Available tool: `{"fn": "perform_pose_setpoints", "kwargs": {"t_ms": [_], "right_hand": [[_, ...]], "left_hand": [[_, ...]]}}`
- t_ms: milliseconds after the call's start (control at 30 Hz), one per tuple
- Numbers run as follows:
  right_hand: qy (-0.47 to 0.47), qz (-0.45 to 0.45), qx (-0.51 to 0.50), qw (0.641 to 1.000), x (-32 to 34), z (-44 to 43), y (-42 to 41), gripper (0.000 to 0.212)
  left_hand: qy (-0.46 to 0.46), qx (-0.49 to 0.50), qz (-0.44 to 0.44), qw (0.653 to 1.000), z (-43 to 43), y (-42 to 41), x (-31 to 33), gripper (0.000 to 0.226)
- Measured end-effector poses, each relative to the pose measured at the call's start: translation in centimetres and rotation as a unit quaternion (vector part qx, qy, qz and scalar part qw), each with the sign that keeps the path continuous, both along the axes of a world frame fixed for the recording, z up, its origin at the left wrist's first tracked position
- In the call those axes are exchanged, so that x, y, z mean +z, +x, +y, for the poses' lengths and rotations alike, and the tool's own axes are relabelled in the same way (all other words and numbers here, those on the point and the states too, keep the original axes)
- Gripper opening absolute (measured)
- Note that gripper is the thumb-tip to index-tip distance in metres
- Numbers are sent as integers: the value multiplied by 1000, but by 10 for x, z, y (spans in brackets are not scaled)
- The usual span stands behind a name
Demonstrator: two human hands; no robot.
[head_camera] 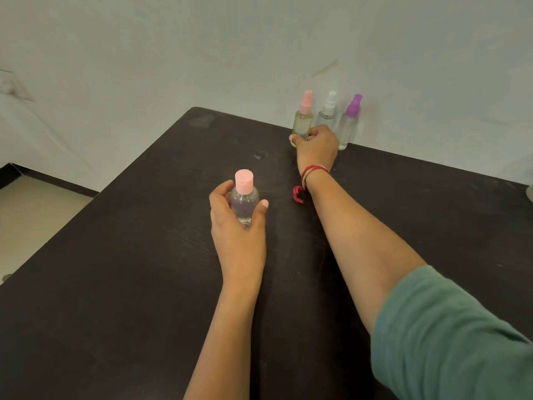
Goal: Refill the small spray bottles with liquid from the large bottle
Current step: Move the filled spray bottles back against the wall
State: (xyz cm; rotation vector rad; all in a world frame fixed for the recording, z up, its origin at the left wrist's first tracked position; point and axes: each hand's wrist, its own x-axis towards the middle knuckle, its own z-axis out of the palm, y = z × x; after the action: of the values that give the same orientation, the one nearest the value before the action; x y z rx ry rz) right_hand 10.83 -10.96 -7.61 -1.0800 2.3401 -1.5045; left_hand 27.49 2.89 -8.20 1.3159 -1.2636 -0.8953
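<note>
Large bottle point(244, 203), clear, pink flip cap closed, upright mid-desk point(129, 269); left hand point(236, 226) curled round its body, likely steadying it for opening. Right hand point(317, 147) at the far edge by the wall, wrapped round pink-topped spray bottle point(303, 119). White-topped spray bottle point(328, 109) and purple-topped spray bottle point(350, 122) stand just beside, untouched. Probably fetching the first nearer for filling.

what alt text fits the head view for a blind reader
A person's left hand grips the pink-capped large bottle at a dark table while the right hand grips a pink-topped spray bottle. A white-topped spray bottle and a purple-topped spray bottle stand beside it by the wall.
</note>
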Motion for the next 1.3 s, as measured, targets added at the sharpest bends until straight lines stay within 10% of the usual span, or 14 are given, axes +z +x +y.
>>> {"fn": "perform_pose_setpoints", "kwargs": {"t_ms": [967,1300], "right_hand": [[25,-42,-42,998,0,-10,-6,27],[-35,-110,109,987,-9,81,25,6]], "left_hand": [[4,-1,4,1000,-1,1,0,51],[14,5,-8,1000,-1,0,1,49]]}}
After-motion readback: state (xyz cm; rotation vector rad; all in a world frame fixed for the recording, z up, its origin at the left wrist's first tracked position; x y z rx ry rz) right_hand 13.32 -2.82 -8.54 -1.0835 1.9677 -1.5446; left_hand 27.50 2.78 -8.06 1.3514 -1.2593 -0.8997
